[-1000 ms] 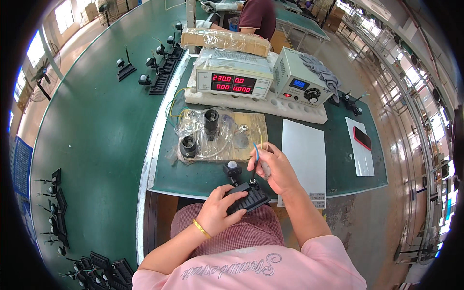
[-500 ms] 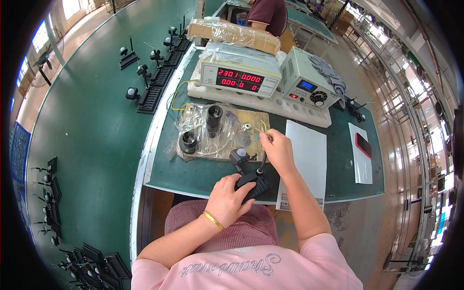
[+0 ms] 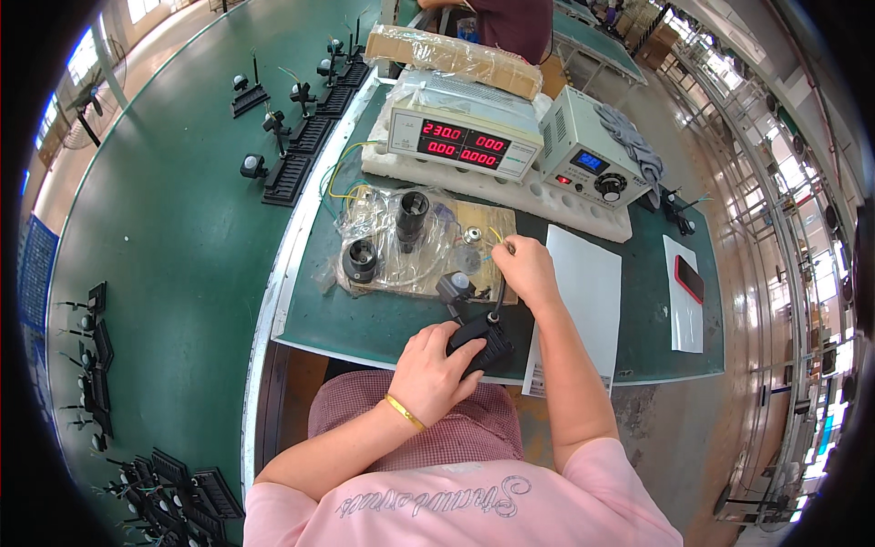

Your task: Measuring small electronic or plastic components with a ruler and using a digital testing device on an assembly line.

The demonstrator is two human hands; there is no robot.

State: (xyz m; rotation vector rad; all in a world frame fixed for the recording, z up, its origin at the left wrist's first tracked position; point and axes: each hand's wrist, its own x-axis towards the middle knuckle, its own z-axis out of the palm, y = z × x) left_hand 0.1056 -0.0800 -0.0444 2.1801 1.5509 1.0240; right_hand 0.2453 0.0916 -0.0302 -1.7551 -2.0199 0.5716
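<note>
My left hand [image 3: 433, 369] is wrapped around a black finned floodlight [image 3: 485, 342] at the table's near edge. Attached to that light is a motion sensor [image 3: 455, 286] with a white dome. A black cable [image 3: 500, 295] rises from the floodlight to my right hand [image 3: 526, 270], whose fingers are pinched on its end. Thin wires show by the fingertips; their exact contact is hidden. Just beyond lies a wooden board [image 3: 499, 221], partly wrapped in clear plastic, bearing two black lamp sockets, an upright one [image 3: 413, 215] and a shorter one [image 3: 361, 261].
Behind the board, a meter [image 3: 463, 141] with red digits and a grey box [image 3: 597, 150] with a dial stand on white foam [image 3: 620, 223]. White paper [image 3: 583, 283] and a red phone [image 3: 689, 278] lie rightward. Several floodlights [image 3: 296, 164] line the green surface at left. Someone sits opposite.
The view has shifted slightly, and the meter's red readings differ. My right hand stays pinched at the cable end near the board; my left hand keeps its hold on the floodlight.
</note>
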